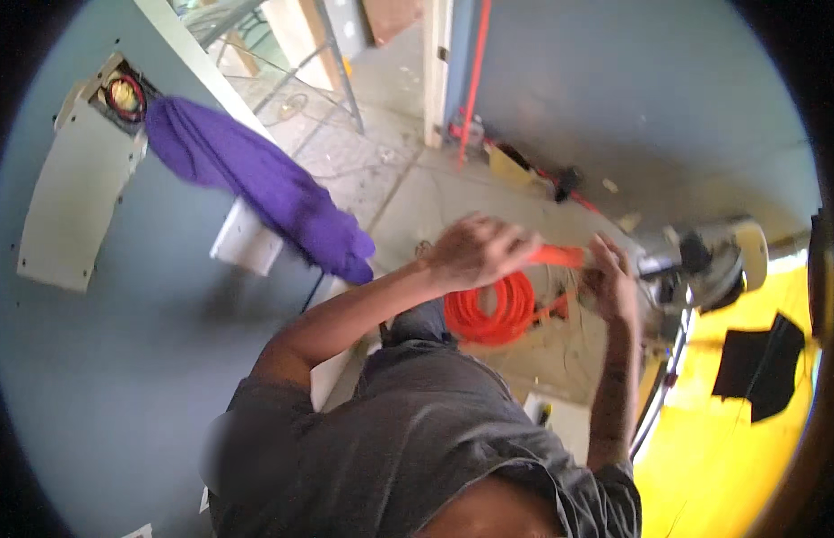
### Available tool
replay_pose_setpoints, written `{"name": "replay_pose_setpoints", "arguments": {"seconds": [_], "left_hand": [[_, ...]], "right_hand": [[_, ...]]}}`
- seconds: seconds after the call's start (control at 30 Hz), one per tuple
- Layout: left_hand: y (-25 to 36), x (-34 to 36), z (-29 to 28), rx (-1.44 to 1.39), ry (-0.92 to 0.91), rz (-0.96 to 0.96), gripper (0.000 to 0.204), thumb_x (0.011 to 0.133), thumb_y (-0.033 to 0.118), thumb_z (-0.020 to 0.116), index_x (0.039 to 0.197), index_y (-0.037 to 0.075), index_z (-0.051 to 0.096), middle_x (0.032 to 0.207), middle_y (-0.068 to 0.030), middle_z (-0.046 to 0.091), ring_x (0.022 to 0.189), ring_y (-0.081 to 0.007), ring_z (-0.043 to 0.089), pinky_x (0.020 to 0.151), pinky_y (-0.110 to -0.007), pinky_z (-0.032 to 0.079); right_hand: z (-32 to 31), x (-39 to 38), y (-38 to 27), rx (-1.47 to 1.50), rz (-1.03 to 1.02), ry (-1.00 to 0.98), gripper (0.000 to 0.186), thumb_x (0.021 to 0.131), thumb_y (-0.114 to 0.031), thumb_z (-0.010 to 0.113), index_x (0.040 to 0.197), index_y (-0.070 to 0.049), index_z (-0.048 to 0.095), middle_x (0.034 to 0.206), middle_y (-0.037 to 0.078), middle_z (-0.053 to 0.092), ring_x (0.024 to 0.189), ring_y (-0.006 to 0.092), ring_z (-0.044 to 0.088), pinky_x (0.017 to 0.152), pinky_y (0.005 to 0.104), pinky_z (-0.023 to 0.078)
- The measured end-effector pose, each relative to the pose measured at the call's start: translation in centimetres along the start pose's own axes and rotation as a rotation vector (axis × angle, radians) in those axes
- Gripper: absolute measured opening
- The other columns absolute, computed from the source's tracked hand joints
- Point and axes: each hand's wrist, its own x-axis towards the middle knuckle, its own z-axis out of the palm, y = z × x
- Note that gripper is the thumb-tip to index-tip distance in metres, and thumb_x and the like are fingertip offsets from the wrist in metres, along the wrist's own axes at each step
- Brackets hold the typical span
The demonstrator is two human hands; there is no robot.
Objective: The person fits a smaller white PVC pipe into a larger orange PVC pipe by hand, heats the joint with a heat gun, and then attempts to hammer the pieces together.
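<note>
Both my hands are raised in front of my chest, with a short stretch of orange tube running level between them. My left hand has its fingers curled round one end of it. At the other end, my right hand grips with bent fingers, slightly blurred. Below my left hand, a coil of orange tubing appears against the floor. Whether the held stretch joins that coil cannot be made out.
On the left wall, an opened box shows wires beside a purple cloth. A metal ladder stands by the doorway. What looks like a saw is at right, near a yellow board with a black cloth.
</note>
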Motion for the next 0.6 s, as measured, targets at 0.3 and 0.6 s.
{"name": "replay_pose_setpoints", "arguments": {"seconds": [0.3, 0.6], "left_hand": [[-22.4, 13.0, 8.3, -0.049, 0.042, 0.11, 0.03, 0.085, 0.032, 0.064, 0.099, 0.006, 0.06, 0.08, -0.0053, 0.062, 0.066, -0.0207, 0.062, 0.061, -0.034, 0.052], [-39.2, 5.2, -0.1, 0.241, 0.003, -0.627, 0.045, 0.085, 0.042, 0.065, 0.109, 0.005, 0.059, 0.08, -0.0081, 0.063, 0.071, -0.0246, 0.065, 0.061, -0.039, 0.052]], "right_hand": [[3.6, 23.2, -11.2, 0.037, -0.109, 0.113, 0.039, 0.097, -0.046, 0.052, 0.084, -0.009, 0.051, 0.066, -0.001, 0.044, 0.044, 0.0069, 0.041, 0.039, 0.0257, 0.032], [32.8, 42.4, -21.4, -0.343, -0.254, -0.444, 0.032, 0.096, -0.038, 0.055, 0.086, -0.008, 0.059, 0.065, -0.007, 0.045, 0.053, 0.0039, 0.04, 0.046, 0.0226, 0.032]]}}
